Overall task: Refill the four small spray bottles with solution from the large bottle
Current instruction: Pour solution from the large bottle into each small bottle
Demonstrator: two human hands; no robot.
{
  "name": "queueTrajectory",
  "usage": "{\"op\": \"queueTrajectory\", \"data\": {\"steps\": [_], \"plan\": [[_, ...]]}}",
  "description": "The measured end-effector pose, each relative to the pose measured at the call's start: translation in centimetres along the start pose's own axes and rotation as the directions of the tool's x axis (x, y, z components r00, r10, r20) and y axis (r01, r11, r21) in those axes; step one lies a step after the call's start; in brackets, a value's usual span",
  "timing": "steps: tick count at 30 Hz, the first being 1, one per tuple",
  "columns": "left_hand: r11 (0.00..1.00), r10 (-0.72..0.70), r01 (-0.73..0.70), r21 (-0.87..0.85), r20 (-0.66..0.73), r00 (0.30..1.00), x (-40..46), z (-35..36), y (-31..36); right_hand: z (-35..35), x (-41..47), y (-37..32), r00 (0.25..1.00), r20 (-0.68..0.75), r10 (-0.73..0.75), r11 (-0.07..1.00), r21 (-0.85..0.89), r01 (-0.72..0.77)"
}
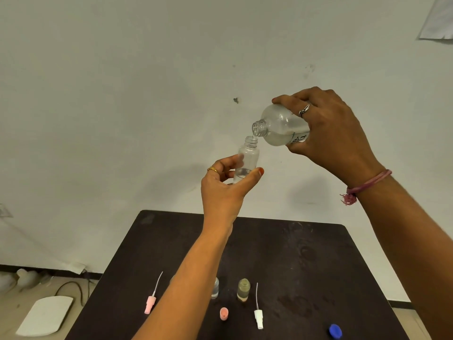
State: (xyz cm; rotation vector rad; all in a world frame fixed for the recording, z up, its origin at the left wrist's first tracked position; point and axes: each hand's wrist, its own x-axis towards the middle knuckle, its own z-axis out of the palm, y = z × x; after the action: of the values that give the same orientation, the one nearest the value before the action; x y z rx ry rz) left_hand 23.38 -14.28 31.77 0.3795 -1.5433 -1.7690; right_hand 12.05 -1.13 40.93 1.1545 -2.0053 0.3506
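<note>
Pour in progress: right hand (328,126) grips large bottle (282,126) tilted, mouth just above small spray bottle (246,160), pinched upright by left hand (225,190) above bench (318,253). Approx. a quarter full. Next: keep mouths aligned, slow tilt, stop before overflow.

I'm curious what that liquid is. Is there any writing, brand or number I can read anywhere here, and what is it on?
Large bottle, held tilted by the right hand: black print on its label, upside down and mostly covered by the fingers; too little shows to read.
Paper on the wall, top right corner: any print is too blurred to read.
Small spray bottle in the left hand: no text visible.
</note>
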Motion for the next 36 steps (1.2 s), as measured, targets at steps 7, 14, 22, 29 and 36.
{"op": "queueTrajectory", "data": {"steps": [7,14,22,29,36], "plan": [[1.0,0.0,0.0,0.006,0.002,1.0,-0.05,-0.09,0.0,-0.02,-0.07,-0.07,1.0,-0.002,-0.002,1.0,-0.001,0.002],[1.0,0.005,-0.005,0.005,0.0,1.0,-0.09,-0.16,-0.01,-0.04,-0.05,-0.24,1.0,0.003,-0.002,1.0,-0.006,0.002],[1.0,0.002,-0.002,0.009,0.0,1.0,-0.06,-0.16,0.06,-0.08,-0.03,-0.36,1.0,0.004,-0.005,1.0,-0.007,0.005],[1.0,0.001,-0.001,0.022,-0.003,1.0,0.04,-0.15,-0.11,0.15,-0.04,-0.2,1.0,0.002,-0.01,1.0,-0.008,0.01],[1.0,0.003,-0.003,0.013,-0.003,1.0,0.01,-0.18,-0.1,0.21,-0.04,-0.2,1.0,0.0,-0.01,1.0,-0.002,0.01]]}}
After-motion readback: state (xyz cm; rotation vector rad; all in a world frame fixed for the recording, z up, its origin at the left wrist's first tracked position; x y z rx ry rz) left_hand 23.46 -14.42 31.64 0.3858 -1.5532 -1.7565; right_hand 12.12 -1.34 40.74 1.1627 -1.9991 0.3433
